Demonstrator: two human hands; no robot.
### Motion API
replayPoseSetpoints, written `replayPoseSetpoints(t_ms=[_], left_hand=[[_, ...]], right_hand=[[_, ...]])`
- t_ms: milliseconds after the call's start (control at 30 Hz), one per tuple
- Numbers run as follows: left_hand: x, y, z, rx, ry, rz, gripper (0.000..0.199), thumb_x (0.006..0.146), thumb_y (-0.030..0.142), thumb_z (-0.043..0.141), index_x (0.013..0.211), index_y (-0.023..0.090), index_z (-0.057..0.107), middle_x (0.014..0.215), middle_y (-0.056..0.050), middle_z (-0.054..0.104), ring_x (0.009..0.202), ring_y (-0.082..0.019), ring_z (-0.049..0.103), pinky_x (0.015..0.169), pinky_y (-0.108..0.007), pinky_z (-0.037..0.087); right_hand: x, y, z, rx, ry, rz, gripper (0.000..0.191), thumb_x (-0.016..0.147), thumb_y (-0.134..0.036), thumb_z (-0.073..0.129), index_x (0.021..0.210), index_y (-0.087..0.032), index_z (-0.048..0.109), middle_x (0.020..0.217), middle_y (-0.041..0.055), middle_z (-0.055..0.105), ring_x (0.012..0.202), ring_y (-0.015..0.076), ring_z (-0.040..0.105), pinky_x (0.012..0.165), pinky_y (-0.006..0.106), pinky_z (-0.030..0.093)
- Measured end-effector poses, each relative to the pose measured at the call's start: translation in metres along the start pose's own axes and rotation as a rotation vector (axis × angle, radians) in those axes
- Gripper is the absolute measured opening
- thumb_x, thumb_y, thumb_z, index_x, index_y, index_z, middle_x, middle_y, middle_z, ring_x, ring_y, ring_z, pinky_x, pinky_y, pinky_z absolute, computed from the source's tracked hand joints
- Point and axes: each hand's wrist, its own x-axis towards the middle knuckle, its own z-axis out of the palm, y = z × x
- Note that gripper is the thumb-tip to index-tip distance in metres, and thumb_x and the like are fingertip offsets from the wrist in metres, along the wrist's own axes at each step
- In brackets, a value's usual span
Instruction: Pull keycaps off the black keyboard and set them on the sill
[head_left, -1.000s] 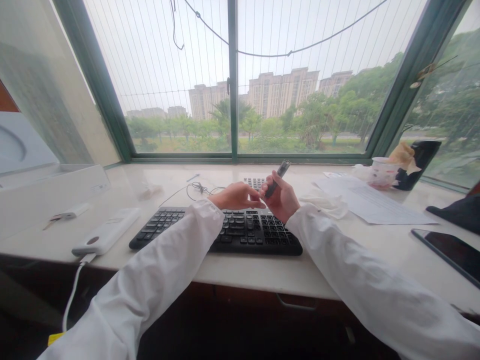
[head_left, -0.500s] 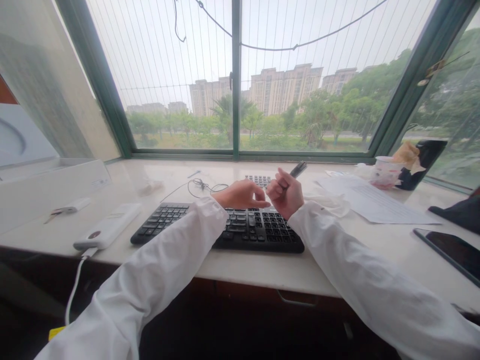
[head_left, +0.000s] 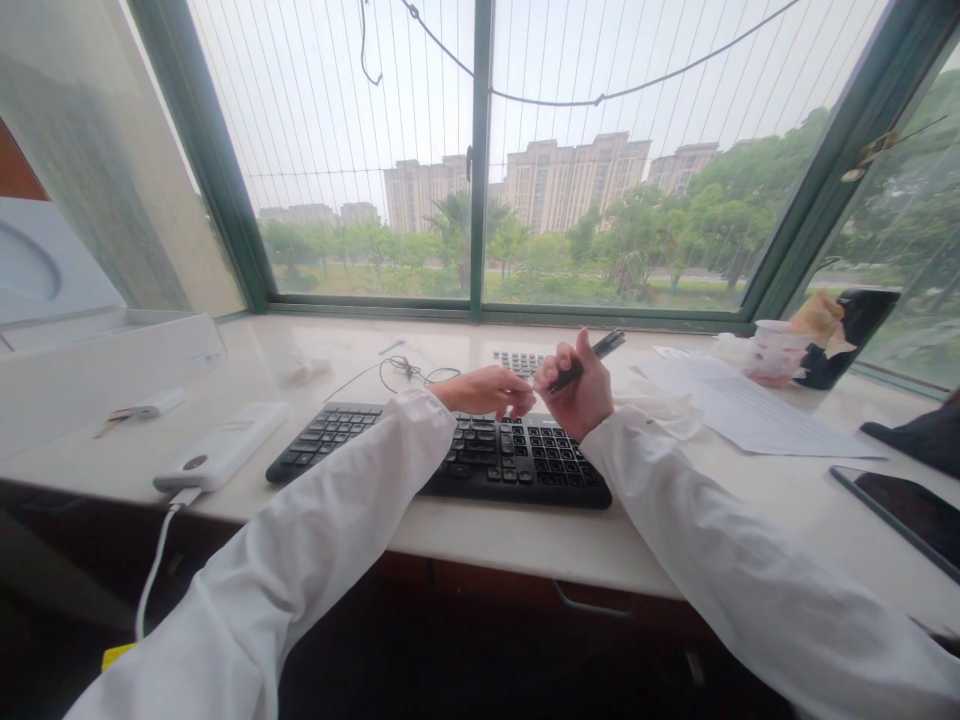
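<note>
Keyboard (head_left: 517, 462) on bench (head_left: 495, 545), keypad (head_left: 519, 362) behind it, tangled cable (head_left: 409, 371) behind its left half. Power bank (head_left: 221, 446) left of keyboard, lead (head_left: 155, 570) hanging over bench edge. Papers (head_left: 750, 405) right of keyboard, cup (head_left: 774, 352) behind them, phone (head_left: 904, 515) further right. Pen (head_left: 589, 356) in right hand (head_left: 581, 392) above keyboard, left hand (head_left: 486, 392) just beside it.
</note>
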Motion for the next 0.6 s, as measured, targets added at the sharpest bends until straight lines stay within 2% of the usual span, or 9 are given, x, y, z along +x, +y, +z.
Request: replayPoseSetpoints(t_ms=[100,200,300,400,500,600], left_hand=[[0.000,0.001,0.001,-0.030,-0.041,0.011,0.039,0.096,0.038,0.043,0.072,0.012,0.059,0.069,-0.001,0.057,0.057,-0.008,0.054,0.061,-0.023,0.044],[0.001,0.005,0.004,-0.056,-0.052,0.002,0.041,0.096,0.042,0.043,0.073,0.012,0.060,0.071,-0.002,0.059,0.057,-0.008,0.054,0.061,-0.023,0.044],[0.003,0.005,0.005,-0.077,-0.027,-0.005,0.046,0.095,0.049,0.044,0.077,0.011,0.062,0.072,-0.003,0.061,0.055,-0.008,0.054,0.058,-0.022,0.043],[0.001,0.000,-0.001,-0.047,-0.022,-0.019,0.049,0.093,0.053,0.044,0.082,0.011,0.067,0.074,-0.005,0.065,0.056,-0.008,0.056,0.055,-0.021,0.043],[-0.005,-0.007,-0.011,0.070,-0.040,-0.099,0.044,0.086,0.055,0.057,0.085,0.014,0.072,0.077,-0.004,0.069,0.060,-0.009,0.059,0.057,-0.021,0.042],[-0.012,-0.011,-0.019,0.207,-0.067,-0.173,0.036,0.073,0.053,0.072,0.084,0.018,0.075,0.075,-0.001,0.071,0.066,-0.011,0.061,0.061,-0.020,0.040]], right_hand=[[-0.003,-0.002,0.000,-0.064,-0.004,0.049,0.060,0.077,-0.075,0.052,0.057,-0.022,0.033,0.043,-0.0057,0.032,0.040,0.0096,0.030,0.041,0.023,0.029],[-0.003,-0.004,-0.002,-0.054,0.006,0.075,0.063,0.078,-0.074,0.052,0.055,-0.022,0.024,0.038,-0.0077,0.022,0.036,0.0081,0.018,0.037,0.023,0.019],[-0.001,-0.004,-0.002,0.017,0.048,0.065,0.063,0.082,-0.065,0.054,0.055,-0.022,0.016,0.037,-0.0081,0.020,0.035,0.0075,0.015,0.035,0.024,0.016],[0.002,-0.002,0.000,0.087,0.108,0.053,0.058,0.084,-0.049,0.057,0.057,-0.022,0.013,0.036,-0.0087,0.018,0.034,0.0072,0.012,0.034,0.025,0.013],[0.002,0.001,0.002,0.141,0.172,0.031,0.054,0.083,-0.037,0.057,0.058,-0.022,0.011,0.035,-0.0093,0.016,0.032,0.0067,0.011,0.033,0.024,0.010],[0.002,0.008,0.006,0.149,0.235,0.022,0.051,0.082,-0.033,0.056,0.058,-0.022,0.012,0.036,-0.0102,0.015,0.033,0.0060,0.010,0.033,0.023,0.010]])
